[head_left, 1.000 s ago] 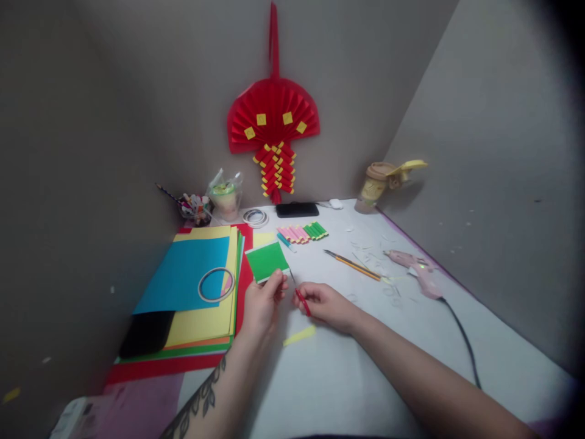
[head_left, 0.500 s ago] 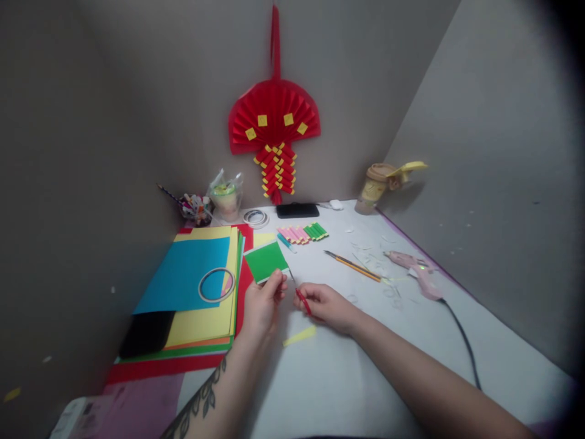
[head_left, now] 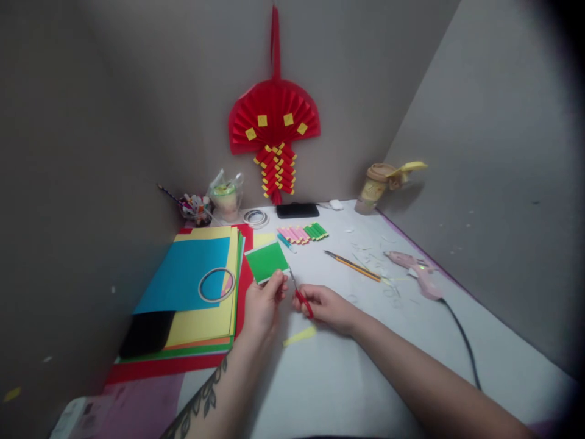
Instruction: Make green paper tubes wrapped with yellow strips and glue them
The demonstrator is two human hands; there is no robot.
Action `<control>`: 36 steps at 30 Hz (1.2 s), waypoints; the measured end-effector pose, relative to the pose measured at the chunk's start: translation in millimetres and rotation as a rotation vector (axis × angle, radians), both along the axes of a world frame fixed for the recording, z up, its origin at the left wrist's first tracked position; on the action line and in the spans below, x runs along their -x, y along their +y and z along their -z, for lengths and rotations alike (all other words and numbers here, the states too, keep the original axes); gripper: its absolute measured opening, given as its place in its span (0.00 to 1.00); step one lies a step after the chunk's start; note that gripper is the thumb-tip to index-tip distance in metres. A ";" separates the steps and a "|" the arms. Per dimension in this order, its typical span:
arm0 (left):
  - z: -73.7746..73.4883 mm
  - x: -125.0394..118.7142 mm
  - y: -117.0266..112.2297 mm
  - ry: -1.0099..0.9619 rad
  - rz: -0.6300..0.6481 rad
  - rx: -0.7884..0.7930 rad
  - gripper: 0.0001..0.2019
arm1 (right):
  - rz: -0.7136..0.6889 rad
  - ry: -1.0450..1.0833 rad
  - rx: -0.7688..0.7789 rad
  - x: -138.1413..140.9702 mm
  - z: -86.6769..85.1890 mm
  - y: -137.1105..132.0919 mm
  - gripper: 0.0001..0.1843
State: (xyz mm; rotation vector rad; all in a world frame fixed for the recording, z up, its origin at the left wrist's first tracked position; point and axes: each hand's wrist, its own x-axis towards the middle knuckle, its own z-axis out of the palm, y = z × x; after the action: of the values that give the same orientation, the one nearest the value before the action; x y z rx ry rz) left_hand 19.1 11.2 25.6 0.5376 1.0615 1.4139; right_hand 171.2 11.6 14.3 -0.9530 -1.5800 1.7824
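Observation:
My left hand [head_left: 261, 305] pinches the near edge of a green paper square [head_left: 266, 260] with a white border, held just above the table. My right hand [head_left: 325, 305] is closed round small red-handled scissors [head_left: 301, 299], whose thin blades point up toward the paper's near right corner. The two hands sit close together near the table's middle. A yellow paper strip [head_left: 299, 335] lies on the table just below them.
A stack of coloured paper [head_left: 192, 292] with a tape ring [head_left: 216, 285] lies left. Rolled paper tubes [head_left: 301, 232], a pencil [head_left: 353, 265], a pink glue gun [head_left: 418, 271] with its cord, a phone [head_left: 297, 210], a cup [head_left: 373, 186] and a red paper fan [head_left: 274, 122] on the wall stand beyond.
The scissors have shifted slightly up and closer to the green paper. My left hand has barely moved.

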 end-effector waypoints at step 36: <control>-0.6 -5.1 -12.4 -0.100 0.652 0.383 0.19 | 0.584 -0.148 -0.441 -18.2 10.4 19.5 0.08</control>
State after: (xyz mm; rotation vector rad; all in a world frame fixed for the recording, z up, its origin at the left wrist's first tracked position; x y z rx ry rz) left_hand 24.2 -1.2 26.2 0.4664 0.9295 0.6400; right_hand 189.5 31.1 3.9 -1.1835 -1.4878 0.9391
